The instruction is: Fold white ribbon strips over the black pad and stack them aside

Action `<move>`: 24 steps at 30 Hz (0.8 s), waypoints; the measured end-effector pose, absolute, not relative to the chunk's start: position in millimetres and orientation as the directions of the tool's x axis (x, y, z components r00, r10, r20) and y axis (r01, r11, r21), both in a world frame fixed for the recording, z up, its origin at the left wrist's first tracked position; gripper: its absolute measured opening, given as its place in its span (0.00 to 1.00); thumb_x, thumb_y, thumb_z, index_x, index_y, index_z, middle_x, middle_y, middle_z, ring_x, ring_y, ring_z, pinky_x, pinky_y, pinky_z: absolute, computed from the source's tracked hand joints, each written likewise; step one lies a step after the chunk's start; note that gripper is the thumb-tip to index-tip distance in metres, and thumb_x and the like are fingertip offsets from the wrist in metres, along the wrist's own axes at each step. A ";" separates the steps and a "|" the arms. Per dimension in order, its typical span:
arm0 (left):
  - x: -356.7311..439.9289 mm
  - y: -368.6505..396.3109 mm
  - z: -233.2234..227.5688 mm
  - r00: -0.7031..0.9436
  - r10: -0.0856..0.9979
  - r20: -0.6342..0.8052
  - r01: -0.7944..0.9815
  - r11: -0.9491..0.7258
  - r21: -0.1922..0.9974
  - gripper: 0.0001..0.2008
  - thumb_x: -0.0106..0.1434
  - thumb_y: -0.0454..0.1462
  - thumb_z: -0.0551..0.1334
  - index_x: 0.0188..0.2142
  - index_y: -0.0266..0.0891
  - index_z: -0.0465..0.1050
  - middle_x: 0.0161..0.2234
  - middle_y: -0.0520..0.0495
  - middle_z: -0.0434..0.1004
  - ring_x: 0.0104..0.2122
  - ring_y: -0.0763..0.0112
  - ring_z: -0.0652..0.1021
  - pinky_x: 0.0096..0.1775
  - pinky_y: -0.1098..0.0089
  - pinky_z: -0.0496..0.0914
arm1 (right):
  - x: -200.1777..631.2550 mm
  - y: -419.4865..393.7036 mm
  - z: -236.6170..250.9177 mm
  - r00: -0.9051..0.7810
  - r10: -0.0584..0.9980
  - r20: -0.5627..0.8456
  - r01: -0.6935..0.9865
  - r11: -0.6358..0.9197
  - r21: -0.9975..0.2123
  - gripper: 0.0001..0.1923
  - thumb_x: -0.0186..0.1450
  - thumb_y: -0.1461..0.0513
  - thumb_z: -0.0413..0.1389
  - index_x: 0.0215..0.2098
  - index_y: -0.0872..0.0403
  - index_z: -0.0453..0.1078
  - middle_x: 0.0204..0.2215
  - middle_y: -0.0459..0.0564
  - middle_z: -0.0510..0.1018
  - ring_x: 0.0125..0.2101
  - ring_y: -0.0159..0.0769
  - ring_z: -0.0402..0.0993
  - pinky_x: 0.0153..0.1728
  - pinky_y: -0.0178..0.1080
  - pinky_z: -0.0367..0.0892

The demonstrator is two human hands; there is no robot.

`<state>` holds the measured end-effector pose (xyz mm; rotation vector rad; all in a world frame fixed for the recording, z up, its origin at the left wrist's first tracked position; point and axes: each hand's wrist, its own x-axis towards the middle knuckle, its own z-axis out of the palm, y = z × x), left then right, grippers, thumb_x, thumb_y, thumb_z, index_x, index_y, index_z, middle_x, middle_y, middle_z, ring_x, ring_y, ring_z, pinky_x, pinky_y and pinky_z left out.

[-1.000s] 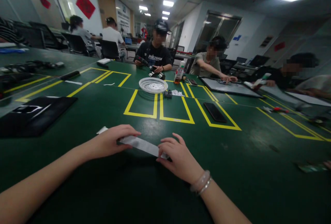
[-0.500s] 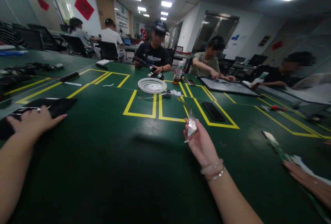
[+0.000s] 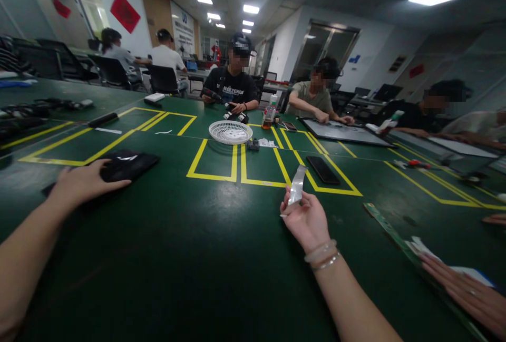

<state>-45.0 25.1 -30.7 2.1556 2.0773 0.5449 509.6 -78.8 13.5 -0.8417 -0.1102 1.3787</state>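
Observation:
My left hand (image 3: 81,183) is on a dark, soft-looking flat black item (image 3: 132,165), with thumb and fingers to either side of its near part; whether it is a pouch or folded sheet I cannot tell. A small white mark shows on top of it. My right hand (image 3: 308,221), palm up with bracelets at the wrist, pinches a short shiny silver strip (image 3: 297,186) between thumb and fingers. The strip stands up from the fingertips, above the green table (image 3: 221,257).
Beyond my hands are a white plastic basket (image 3: 230,133), a black phone (image 3: 323,169) and a bottle (image 3: 269,113). Cables (image 3: 43,107) lie far left. At right, another person's hand (image 3: 466,289) touches a long green strip (image 3: 389,228). Other people sit across the table.
My left hand and the black item have moved right across the table. The silver strip is held a little more upright. The green strip at right has shifted left.

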 end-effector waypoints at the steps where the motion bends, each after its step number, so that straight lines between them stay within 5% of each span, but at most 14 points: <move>1: -21.2 22.6 -26.5 -0.066 0.976 0.206 0.962 0.008 0.273 0.49 0.45 0.68 0.61 0.54 0.33 0.70 0.43 0.37 0.78 0.57 0.29 0.63 0.53 0.38 0.50 | 509.7 -78.7 13.5 0.242 0.889 -0.390 -0.814 -0.033 -0.580 0.10 0.68 0.65 0.48 0.44 0.53 0.68 0.33 0.45 0.80 0.24 0.28 0.77 0.25 0.34 0.75; 3: 31.0 11.1 -18.6 0.093 0.974 0.206 0.964 -0.140 0.228 0.50 0.48 0.67 0.60 0.59 0.34 0.67 0.50 0.33 0.74 0.53 0.37 0.70 0.58 0.39 0.50 | 509.8 -78.8 14.0 0.255 0.891 -0.375 -0.813 -0.013 -0.582 0.09 0.68 0.65 0.49 0.44 0.52 0.68 0.32 0.44 0.80 0.24 0.28 0.76 0.25 0.34 0.74; 8: 141.7 -38.5 -5.9 0.598 0.789 0.143 0.756 -0.614 0.228 0.44 0.55 0.58 0.68 0.65 0.43 0.60 0.60 0.40 0.64 0.60 0.47 0.65 0.64 0.42 0.41 | 509.3 -81.0 18.8 0.243 0.912 -0.331 -0.811 0.004 -0.585 0.11 0.66 0.65 0.52 0.46 0.48 0.68 0.33 0.42 0.79 0.25 0.28 0.76 0.27 0.34 0.75; 14: 183.8 -70.6 -5.2 0.764 0.636 0.106 0.597 -0.760 0.257 0.43 0.59 0.54 0.70 0.67 0.47 0.55 0.63 0.43 0.60 0.62 0.51 0.61 0.65 0.44 0.43 | 501.9 -86.8 20.7 0.259 0.962 -0.090 -0.640 0.101 -0.762 0.19 0.63 0.64 0.58 0.52 0.44 0.70 0.46 0.44 0.80 0.35 0.29 0.78 0.37 0.34 0.76; 19: 179.4 -69.7 -1.8 0.680 0.641 0.355 0.593 -0.766 0.247 0.36 0.66 0.61 0.59 0.64 0.43 0.60 0.63 0.41 0.58 0.62 0.49 0.61 0.66 0.46 0.44 | 492.0 -95.5 13.8 0.130 0.943 0.308 -0.027 0.313 -0.949 0.21 0.66 0.59 0.59 0.57 0.41 0.69 0.54 0.46 0.76 0.50 0.37 0.74 0.56 0.48 0.66; 21: 171.9 -66.5 3.1 0.482 0.654 0.584 0.616 -0.726 0.305 0.30 0.71 0.60 0.49 0.58 0.41 0.65 0.59 0.42 0.65 0.59 0.52 0.65 0.65 0.50 0.51 | 488.0 -100.6 11.7 -0.127 0.903 0.411 0.313 0.430 -0.847 0.19 0.69 0.60 0.55 0.57 0.40 0.70 0.56 0.47 0.75 0.55 0.41 0.70 0.61 0.56 0.57; 24: 146.6 -55.4 12.8 0.057 0.618 0.784 0.670 -0.606 0.429 0.29 0.76 0.55 0.39 0.53 0.38 0.66 0.53 0.41 0.67 0.55 0.53 0.69 0.60 0.52 0.61 | 481.8 -108.9 10.1 -0.473 0.823 0.315 0.645 0.567 -0.511 0.24 0.70 0.67 0.48 0.60 0.38 0.66 0.57 0.47 0.73 0.57 0.41 0.68 0.63 0.64 0.44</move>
